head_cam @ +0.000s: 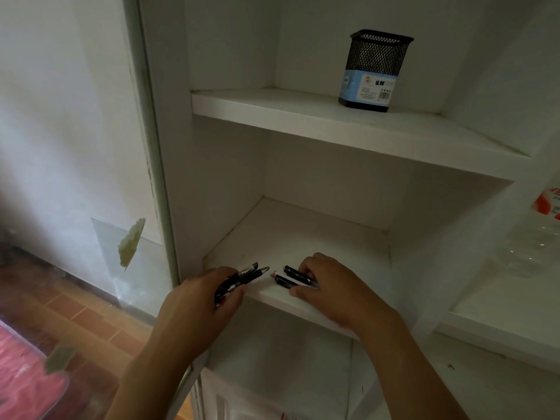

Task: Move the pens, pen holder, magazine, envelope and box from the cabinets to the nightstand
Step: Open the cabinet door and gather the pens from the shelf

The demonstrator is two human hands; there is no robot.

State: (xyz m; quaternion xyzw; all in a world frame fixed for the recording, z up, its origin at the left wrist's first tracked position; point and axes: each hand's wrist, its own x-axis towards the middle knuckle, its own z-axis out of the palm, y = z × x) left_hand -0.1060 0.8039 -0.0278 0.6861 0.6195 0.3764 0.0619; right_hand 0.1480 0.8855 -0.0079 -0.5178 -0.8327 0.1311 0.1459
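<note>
The white cabinet [303,177] held the mesh pen holder [375,71] on its upper shelf. Below, the left hand [201,301] gripped two pens [247,275]; the right hand [327,283] pinched two more pens [292,277] on the lower shelf [303,237].

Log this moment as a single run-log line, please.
stage: picking up pens | left hand: grips pens | right hand: fingers on pens on lower shelf | pen holder: upper shelf, untouched

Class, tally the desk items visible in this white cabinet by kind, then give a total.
Black pens held in the left hand: 2
Black pens under the right hand: 2
Black mesh metal pen holder: 1
Total: 5
</note>
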